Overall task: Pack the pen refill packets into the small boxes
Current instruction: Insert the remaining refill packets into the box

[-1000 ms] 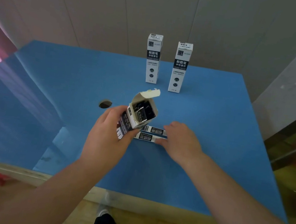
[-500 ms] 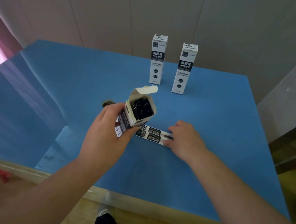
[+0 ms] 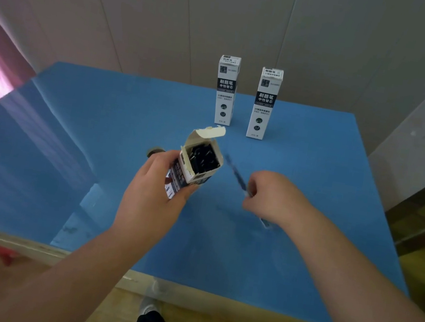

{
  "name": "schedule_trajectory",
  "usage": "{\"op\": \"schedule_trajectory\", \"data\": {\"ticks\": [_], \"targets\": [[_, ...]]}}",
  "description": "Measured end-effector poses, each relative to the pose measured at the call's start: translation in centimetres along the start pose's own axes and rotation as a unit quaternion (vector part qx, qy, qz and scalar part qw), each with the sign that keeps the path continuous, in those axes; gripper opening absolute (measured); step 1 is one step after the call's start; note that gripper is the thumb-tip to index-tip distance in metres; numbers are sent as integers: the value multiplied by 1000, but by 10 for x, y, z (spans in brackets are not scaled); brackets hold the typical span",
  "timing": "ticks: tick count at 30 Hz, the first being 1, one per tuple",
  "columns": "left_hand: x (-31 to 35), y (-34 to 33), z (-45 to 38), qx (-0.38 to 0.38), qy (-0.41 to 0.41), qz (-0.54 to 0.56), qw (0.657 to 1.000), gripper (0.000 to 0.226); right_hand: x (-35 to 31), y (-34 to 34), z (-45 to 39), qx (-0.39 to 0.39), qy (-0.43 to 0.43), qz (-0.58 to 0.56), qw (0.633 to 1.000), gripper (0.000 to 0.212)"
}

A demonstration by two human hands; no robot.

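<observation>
Two closed boxes (image 3: 225, 90) stand upright on the blue table (image 3: 310, 197) beyond the open box (image 3: 196, 162); treat the open box as your reference.

Step in hand, as judged: feeding a refill packet (image 3: 235, 174) into the open box. To do it well, keep the box tilted with its mouth toward your right side, hold the top flap (image 3: 208, 132) clear, and line the packet's leading end with the free space among the dark contents already inside before you slide it down. Push along the box's long axis; a skewed entry could buckle the packet or catch the cardboard edge.

Your left hand (image 3: 155, 193) wraps the open box, fingers and thumb curled round its lower body, and holds it just above the table. Your right hand (image 3: 272, 197), just right of the box, is closed in a pinch on the packet, which is motion-blurred and angles up toward the box mouth without touching it. Whether you hold one packet or more cannot be told. A dark hole (image 3: 153, 150) in the table shows just left of the box.
</observation>
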State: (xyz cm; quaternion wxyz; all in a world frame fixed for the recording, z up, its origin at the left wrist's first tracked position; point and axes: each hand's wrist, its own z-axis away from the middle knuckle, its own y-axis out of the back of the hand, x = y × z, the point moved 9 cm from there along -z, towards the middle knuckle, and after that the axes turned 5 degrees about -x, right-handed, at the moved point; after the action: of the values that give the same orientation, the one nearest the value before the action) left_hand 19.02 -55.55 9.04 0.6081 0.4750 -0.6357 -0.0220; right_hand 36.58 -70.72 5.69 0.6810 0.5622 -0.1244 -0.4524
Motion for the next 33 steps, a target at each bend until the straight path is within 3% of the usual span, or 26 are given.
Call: {"op": "schedule_trajectory", "data": {"ticks": [3,7,10,12,14,19,25,30,33], "targets": [[-2,-2,-2,0,4,0,1000,48,1,33,23,39,22,-175,983,9],[-2,-4,-2,-1,9,-2,1000,46,-12,64,63,61,128,-420,897,15],[5,-7,-2,-2,-6,-5,1000,46,-28,86,89,133,207,-509,825,9],[10,-8,-2,-2,-18,-8,1000,48,-33,92,97,191,210,-513,810,5],[14,-10,0,-3,-28,-14,999,49,-36,90,100,228,198,-495,815,6],[19,-13,3,-11,-45,-14,999,45,-46,81,100,244,168,-392,871,7],[31,-18,5,-12,-65,-29,997,48,-69,72,89,184,155,-244,939,8],[30,-17,5,-15,-60,-20,998,51,-61,89,98,234,145,-248,929,22],[31,-18,5,-14,-65,-28,997,51,-57,87,95,235,108,-263,929,15]]}}
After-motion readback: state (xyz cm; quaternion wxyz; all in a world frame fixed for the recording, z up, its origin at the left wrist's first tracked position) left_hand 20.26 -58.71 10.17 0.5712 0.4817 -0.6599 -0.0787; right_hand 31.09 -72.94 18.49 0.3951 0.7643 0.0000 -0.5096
